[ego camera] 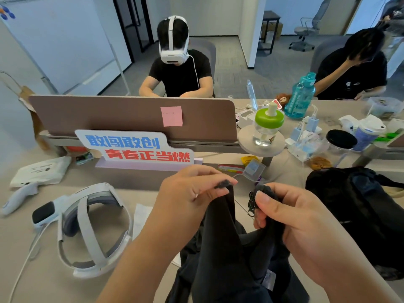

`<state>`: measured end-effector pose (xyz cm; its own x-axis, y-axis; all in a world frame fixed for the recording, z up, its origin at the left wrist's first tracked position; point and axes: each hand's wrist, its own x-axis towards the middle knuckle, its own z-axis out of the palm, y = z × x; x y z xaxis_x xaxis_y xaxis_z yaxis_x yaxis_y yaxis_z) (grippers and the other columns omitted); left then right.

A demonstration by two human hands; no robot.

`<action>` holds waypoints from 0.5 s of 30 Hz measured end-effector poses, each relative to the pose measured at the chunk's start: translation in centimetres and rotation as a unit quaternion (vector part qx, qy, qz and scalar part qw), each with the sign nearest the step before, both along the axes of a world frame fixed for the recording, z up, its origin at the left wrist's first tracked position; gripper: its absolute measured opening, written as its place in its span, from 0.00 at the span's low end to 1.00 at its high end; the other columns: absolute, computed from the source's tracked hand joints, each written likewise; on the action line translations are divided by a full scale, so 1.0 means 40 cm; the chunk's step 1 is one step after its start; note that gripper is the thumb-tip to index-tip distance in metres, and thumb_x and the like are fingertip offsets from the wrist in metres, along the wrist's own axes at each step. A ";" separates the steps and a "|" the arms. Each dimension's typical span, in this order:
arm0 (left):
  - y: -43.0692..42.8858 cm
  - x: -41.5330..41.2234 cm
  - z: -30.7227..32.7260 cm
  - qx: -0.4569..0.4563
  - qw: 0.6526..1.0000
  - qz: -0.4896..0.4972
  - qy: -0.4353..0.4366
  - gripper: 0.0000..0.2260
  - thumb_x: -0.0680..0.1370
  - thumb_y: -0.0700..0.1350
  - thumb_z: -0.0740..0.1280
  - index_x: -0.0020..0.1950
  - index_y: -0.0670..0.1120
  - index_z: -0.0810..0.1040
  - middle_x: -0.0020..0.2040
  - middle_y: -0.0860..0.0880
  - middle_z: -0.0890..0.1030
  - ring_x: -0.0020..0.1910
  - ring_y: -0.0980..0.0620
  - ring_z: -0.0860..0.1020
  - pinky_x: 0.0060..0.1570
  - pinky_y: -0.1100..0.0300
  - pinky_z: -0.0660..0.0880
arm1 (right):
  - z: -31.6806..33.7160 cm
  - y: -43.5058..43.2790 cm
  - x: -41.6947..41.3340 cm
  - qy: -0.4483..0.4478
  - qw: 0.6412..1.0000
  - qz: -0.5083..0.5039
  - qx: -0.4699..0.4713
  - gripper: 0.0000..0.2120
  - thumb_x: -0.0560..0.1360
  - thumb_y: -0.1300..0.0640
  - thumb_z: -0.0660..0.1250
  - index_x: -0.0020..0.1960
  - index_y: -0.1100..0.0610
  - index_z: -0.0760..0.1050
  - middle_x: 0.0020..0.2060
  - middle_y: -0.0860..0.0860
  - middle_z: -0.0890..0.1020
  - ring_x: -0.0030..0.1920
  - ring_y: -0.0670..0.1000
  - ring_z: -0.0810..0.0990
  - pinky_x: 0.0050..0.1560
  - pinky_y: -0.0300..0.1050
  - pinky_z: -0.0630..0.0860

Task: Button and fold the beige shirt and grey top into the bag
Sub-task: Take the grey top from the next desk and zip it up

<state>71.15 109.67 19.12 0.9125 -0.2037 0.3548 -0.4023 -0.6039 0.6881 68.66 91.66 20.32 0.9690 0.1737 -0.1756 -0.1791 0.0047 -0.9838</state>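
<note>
Fingers on both sides are pinched shut on cloth, so we start from a two-handed hold. Our bench carries everything. The black bag sits on it to our right, just beside the right forearm and well apart from the left. The grey top hangs between us and the bench edge, its long axis running from our lap up to the fingertips, and its two front edges are lifted side by side with a small gap between them.

Our left hand pinches the left edge between thumb and forefinger, palm turned inward. Our right hand grips the right edge in curled fingers, with the thumb pressed on top. A dark zip pull dangles just left of that thumb, facing the left-hand edge.

We judge that the coming move depends on closing that gap, left edge toward right. The right hand is nearer the bag. We cannot find the beige shirt.
</note>
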 end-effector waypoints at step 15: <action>-0.032 -0.094 0.029 -0.418 0.853 -0.028 0.311 0.10 0.72 0.44 0.68 0.49 0.47 0.86 0.46 0.45 0.86 0.42 0.53 0.82 0.44 0.65 0.79 | -0.009 -0.011 -0.046 -0.003 1.000 0.029 0.002 0.20 0.56 0.39 0.76 0.33 0.54 0.79 0.27 0.53 0.75 0.31 0.51 0.74 0.37 0.43 0.72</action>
